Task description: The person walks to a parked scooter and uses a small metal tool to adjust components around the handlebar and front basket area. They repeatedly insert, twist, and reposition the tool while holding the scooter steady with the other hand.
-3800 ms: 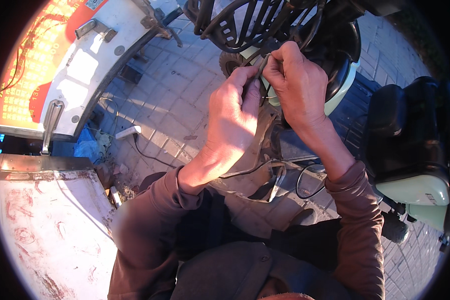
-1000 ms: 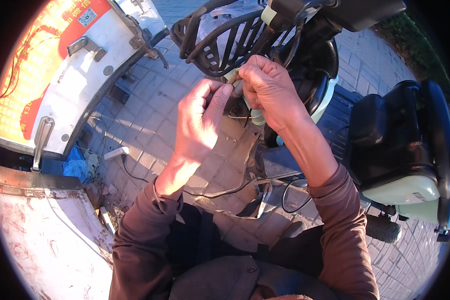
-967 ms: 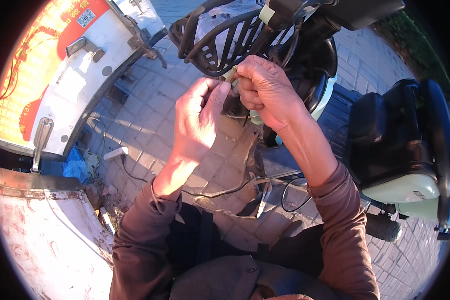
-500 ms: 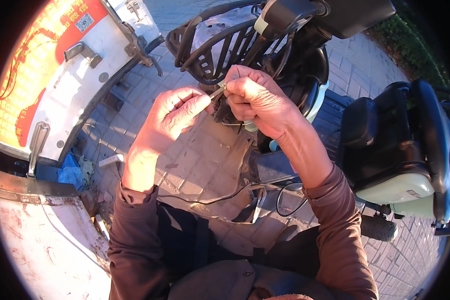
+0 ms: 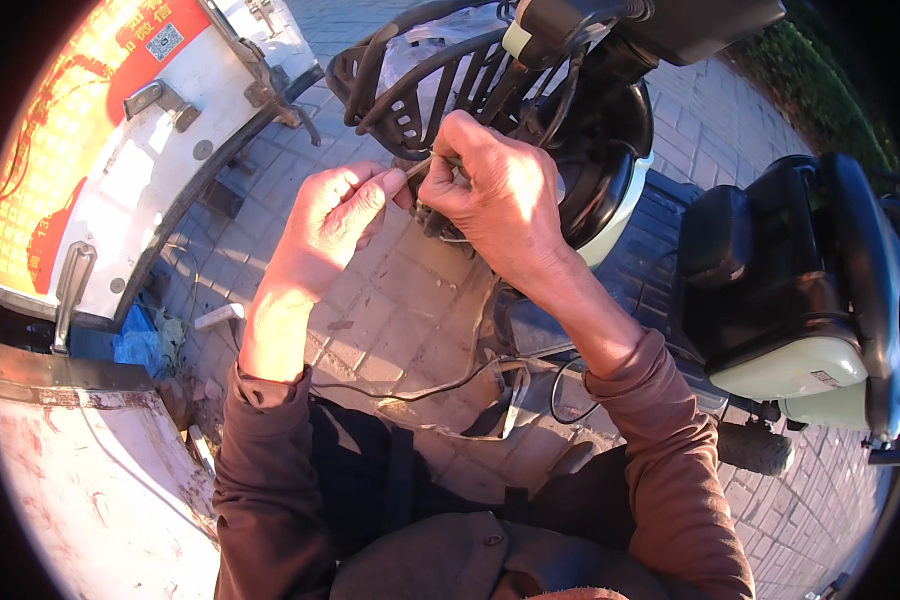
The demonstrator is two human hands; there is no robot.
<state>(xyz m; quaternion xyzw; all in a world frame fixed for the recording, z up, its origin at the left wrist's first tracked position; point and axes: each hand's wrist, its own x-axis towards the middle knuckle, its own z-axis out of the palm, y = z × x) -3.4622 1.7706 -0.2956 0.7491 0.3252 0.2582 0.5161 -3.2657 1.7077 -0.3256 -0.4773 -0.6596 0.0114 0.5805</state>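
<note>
Grey paving lay below. Since a second earlier, a thin pale wire (image 5: 419, 166) had been drawn out between the left hand (image 5: 338, 212), pinched shut on it, and the right hand (image 5: 495, 195), closed around a small black connector (image 5: 432, 218), beside the black scooter basket (image 5: 410, 80) at upper centre.

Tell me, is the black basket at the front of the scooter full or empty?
Cannot tell for sure. Through the bars of the black basket something pale shows, but the right hand and the handlebar parts hide most of the inside.

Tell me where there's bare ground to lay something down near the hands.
Bare paving lies below the left hand, between the white cabinet and the scooter footboard. Lower down, loose cables cross it. Around the right hand, the black basket crowds everything.
</note>
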